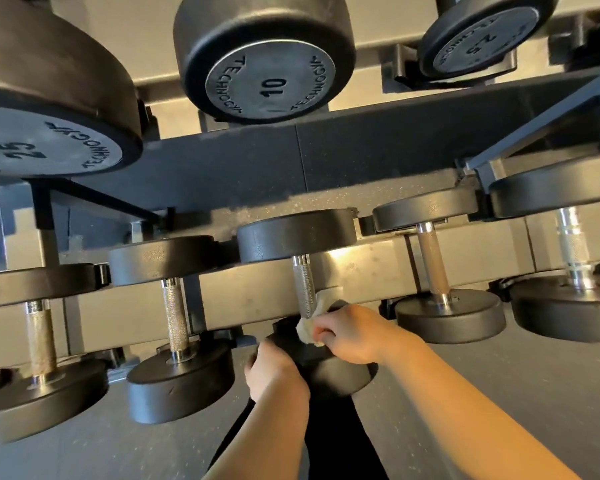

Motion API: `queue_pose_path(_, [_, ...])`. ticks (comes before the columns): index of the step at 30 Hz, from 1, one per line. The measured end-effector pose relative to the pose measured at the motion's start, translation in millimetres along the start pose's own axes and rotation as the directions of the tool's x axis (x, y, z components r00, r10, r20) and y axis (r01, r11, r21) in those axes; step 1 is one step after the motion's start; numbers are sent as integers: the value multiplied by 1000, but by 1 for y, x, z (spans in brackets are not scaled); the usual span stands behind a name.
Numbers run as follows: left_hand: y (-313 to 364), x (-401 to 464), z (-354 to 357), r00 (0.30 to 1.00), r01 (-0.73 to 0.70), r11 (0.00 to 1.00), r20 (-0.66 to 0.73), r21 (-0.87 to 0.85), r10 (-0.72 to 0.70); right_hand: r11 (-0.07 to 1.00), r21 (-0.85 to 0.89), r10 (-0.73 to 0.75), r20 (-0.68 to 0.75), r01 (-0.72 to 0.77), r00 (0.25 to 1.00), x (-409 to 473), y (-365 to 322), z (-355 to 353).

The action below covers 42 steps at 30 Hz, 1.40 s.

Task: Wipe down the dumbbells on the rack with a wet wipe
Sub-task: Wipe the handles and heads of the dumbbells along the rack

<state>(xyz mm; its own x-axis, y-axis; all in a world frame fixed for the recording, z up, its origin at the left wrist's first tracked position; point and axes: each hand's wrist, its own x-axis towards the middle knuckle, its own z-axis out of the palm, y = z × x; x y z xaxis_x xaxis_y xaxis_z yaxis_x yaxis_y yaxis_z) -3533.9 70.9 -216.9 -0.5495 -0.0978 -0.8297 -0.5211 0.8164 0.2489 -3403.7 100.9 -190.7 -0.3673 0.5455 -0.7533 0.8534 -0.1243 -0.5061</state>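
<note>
Landmark: the middle dumbbell (303, 292) on the lower tier of the rack (361, 150); every place below is given from it.
Middle dumbbell: far head up against the rack beam, knurled handle running towards me, near head low and partly hidden by my hands.
Wet wipe (313, 323): white and crumpled, pressed to the near end of the handle, just above the near head.
My right hand (352, 332): fingers curled, pinching the wipe against the handle.
My left hand (274, 374): fingers wrapped over the left rim of the near head, gripping it.
Left neighbour (175, 320): a smaller dumbbell, just beside.
Far-left neighbour (42, 341): next again, with a brownish handle.
Right neighbour (437, 268): just beside, also brownish at the handle.
Far-right neighbour (568, 244): bright chrome handle.
Upper tier: heads marked 25 (32, 147), 10 (271, 86) and 2.5 (475, 46), above and behind.
Floor (499, 393): grey, below.
</note>
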Motion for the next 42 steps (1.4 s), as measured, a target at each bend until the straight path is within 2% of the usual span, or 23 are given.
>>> queue_pose_path(6, [-1,4,1,1000,-9,1000,-22,18,9,997,29,74,42,-75,996,2,6,-1])
queue_pose_path(10, [-2,7,2,1000,-6,1000,-20,17,6,975,162,130,123,-149,984,14,11,-4])
queue_pose_path(12, [-2,6,2,1000,-8,999,-22,43,9,975,173,126,89,-140,988,16,11,-2])
queue_pose_path(13, [-1,5,1,1000,-9,999,-18,46,10,984,136,113,36,-117,993,17,10,1])
queue_pose_path(16, [0,7,0,1000,-8,997,-18,80,10,992,-129,-4,-131,-13,991,14,-5,9])
queue_pose_path(18, [2,7,0,1000,-5,996,-14,92,6,969,-243,-81,-164,39,983,12,-16,10])
queue_pose_path(22, [5,3,0,1000,8,996,-14,87,-7,884,-463,-91,-45,60,995,22,-32,-3])
queue_pose_path(27, [4,6,0,1000,16,994,-14,112,-15,789,-614,101,97,-20,990,45,-41,8])
queue_pose_path(28, [5,5,0,1000,20,993,-12,117,-19,802,-596,116,120,-22,986,43,-40,7])
queue_pose_path(31, [6,2,-1,1000,31,993,-4,112,-31,909,-409,23,239,79,971,39,-24,-7])
queue_pose_path(32, [5,3,-1,1000,26,993,-7,114,-26,939,-326,-5,301,108,954,37,-12,-11])
queue_pose_path(34, [4,5,-1,999,33,992,-13,119,-32,999,-47,-5,369,24,929,29,8,-16])
queue_pose_path(35, [3,5,-1,999,38,992,-13,120,-37,994,101,6,372,-46,928,23,18,-15])
queue_pose_path(37, [3,3,0,1000,30,993,-5,116,-30,943,287,57,356,-168,933,15,28,-14])
queue_pose_path(42, [5,0,1,1000,25,994,-15,106,-23,834,481,207,181,-270,961,32,21,-7])
